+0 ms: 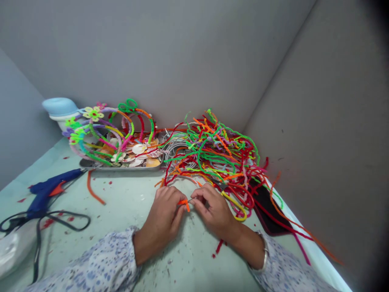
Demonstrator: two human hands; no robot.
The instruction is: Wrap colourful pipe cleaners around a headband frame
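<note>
Orange pipe cleaner: pinched in left hand, near right hand.

Soft diffuse light, dim grey walls, faint shadows on the tabletop, blurred dark right edge

You are wearing pale sleeves patterned with blue spots; your pipe cleaner is showing bright orange, your glue gun dark blue, your table pale green.
</note>
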